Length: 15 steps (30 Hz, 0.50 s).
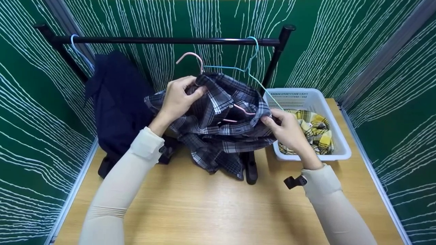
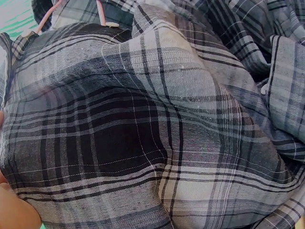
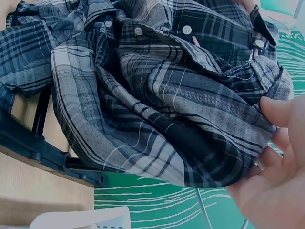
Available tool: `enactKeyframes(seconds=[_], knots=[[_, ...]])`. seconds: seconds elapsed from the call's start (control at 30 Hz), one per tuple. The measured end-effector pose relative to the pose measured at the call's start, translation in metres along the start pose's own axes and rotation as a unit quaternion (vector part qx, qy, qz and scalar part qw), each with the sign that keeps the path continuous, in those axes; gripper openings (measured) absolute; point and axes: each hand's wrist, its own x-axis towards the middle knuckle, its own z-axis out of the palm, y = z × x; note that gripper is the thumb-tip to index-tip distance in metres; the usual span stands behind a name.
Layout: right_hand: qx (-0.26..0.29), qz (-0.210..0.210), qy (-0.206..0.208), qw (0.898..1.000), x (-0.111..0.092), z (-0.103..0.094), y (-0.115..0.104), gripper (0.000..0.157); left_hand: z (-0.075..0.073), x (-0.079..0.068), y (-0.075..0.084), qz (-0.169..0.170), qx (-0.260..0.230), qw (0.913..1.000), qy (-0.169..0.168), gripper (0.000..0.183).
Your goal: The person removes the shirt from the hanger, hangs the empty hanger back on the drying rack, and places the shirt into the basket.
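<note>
A dark plaid shirt (image 1: 218, 126) is held up between both hands, bunched, with its collar at the top. The left hand (image 1: 180, 97) pinches its cloth beside the collar. On the other side, the right hand (image 1: 287, 129) pinches the shirt between thumb and fingers, as the right wrist view shows too. A pink hanger (image 1: 190, 54) is inside the shirt; its hook sticks up above the collar, and parts of its bar show in the neck opening. In the left wrist view the plaid cloth (image 2: 128, 124) fills the picture, and most of the left hand is out of sight.
A black rack (image 1: 163, 40) spans the back, with a blue hanger (image 1: 252, 58) at its right and a dark navy garment (image 1: 119, 102) on a hanger at its left. A white basket (image 1: 344, 149) with a yellow plaid garment (image 1: 316, 132) stands right on the wooden table (image 1: 204, 211).
</note>
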Motion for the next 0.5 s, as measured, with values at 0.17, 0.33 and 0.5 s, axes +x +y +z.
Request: enactKeyframes(seconds=[0.17,0.33,0.5], knots=[[-0.001,0.034,-0.008,0.999,-0.005,-0.005,0.006,0.018,-0.002,-0.002,-0.001,-0.001,0.002,1.0,0.0,0.014],[0.014,0.071,-0.023,0.997,-0.009,-0.008,0.011,0.023,-0.003,-0.003,-0.001,0.002,0.003,1.0,-0.001,0.012],[0.038,0.11,-0.053,0.992,-0.011,-0.01,0.013,0.03,-0.001,-0.003,0.0,0.007,0.011,0.9999,-0.005,0.014]])
